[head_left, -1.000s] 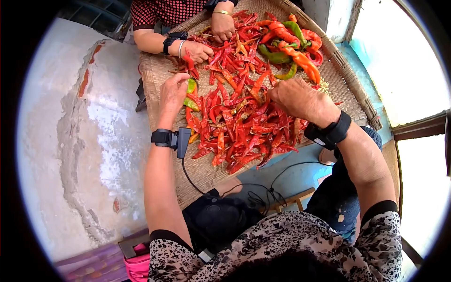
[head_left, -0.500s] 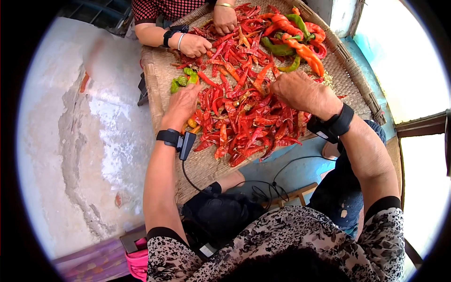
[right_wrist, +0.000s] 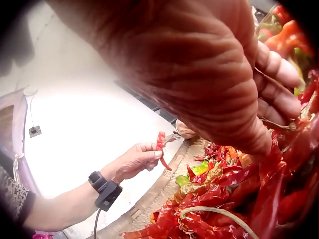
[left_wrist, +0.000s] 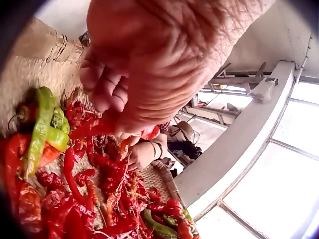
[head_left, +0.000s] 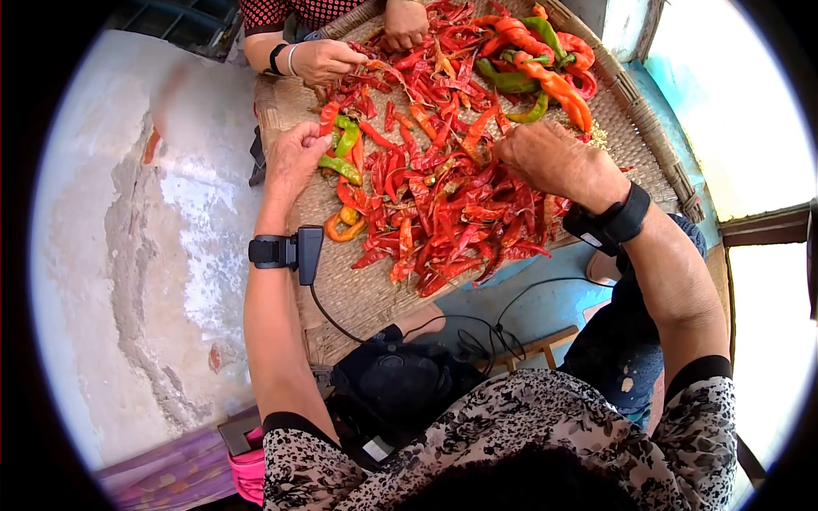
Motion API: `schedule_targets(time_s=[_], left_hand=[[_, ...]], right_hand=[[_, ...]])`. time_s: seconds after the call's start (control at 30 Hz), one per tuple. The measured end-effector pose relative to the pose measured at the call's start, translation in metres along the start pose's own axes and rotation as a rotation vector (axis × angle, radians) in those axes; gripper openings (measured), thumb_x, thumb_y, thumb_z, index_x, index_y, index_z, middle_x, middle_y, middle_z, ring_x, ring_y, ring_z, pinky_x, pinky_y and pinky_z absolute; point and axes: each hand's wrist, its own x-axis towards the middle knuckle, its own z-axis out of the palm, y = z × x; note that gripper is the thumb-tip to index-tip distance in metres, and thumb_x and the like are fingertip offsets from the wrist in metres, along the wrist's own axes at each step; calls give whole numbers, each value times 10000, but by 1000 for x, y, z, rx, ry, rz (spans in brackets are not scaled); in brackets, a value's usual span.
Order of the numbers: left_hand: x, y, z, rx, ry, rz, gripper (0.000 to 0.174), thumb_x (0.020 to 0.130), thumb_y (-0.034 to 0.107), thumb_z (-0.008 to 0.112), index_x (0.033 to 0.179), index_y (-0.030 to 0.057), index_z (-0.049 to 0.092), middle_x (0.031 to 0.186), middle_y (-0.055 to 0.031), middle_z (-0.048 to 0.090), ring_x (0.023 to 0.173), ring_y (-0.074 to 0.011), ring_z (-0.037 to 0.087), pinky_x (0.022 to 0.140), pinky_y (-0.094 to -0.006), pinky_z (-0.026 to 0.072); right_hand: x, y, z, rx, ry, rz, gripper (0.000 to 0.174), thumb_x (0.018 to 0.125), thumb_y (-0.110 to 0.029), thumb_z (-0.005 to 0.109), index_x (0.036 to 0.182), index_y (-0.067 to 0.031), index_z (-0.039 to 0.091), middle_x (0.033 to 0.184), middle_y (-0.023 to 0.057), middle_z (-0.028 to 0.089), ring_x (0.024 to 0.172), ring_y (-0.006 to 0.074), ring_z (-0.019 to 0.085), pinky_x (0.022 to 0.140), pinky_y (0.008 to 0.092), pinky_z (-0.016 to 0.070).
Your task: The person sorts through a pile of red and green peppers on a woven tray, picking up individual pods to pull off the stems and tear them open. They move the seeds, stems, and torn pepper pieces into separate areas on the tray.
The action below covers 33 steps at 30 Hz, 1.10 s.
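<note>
At the left edge of the mat, my left hand (head_left: 296,157) pinches a red chili pepper (head_left: 329,118) upright between thumb and fingers. The same chili pepper (right_wrist: 160,149) stands out against the bright wall in the right wrist view. Green chili peppers (head_left: 342,140) lie beside that hand. Over the right side of a big heap of wrinkled red chili peppers (head_left: 443,213) is my right hand (head_left: 562,162), its fingers bent down into them. In the right wrist view a stem (right_wrist: 279,124) shows between thumb and fingers; I cannot tell whether they grip it.
A woven tray (head_left: 362,289) with a raised rim (head_left: 635,102) holds the peppers. Across it, another person's hands (head_left: 328,61) work at the far peppers. Large fresh red and green peppers (head_left: 554,85) lie at the far right. A cable (head_left: 332,319) hangs from my left wrist camera.
My left hand dipped down over the green peppers, then drew back up and left, with a red chili pepper now showing upright in it. My right hand has stayed nearly in place.
</note>
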Motion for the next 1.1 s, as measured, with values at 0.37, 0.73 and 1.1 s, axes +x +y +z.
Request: schedule_targets(time_s=[0.37, 0.73, 1.1], left_hand=[[14, -4, 80, 228, -58, 96, 184, 842, 117, 613, 995, 32, 669, 897, -170, 692, 811, -302, 669, 749, -364, 523], [10, -1, 57, 184, -42, 13, 101, 805, 106, 658, 876, 34, 665, 813, -112, 675, 763, -233, 646, 713, -351, 508], [0, 0, 80, 77, 47, 13, 261, 814, 217, 677, 1014, 51, 665, 860, -70, 686, 792, -192, 649, 736, -325, 512]], right_hand=[[-1, -4, -4, 35, 4, -2, 127, 896, -116, 518, 826, -34, 586, 744, 126, 627, 730, 271, 658, 616, 370, 513], [-2, -7, -14, 30, -64, 18, 122, 863, -70, 523, 883, -44, 641, 802, 115, 674, 779, 263, 690, 657, 354, 553], [7, -7, 1, -15, -66, -18, 116, 873, -68, 518, 924, -56, 621, 787, 96, 663, 747, 241, 683, 613, 339, 532]])
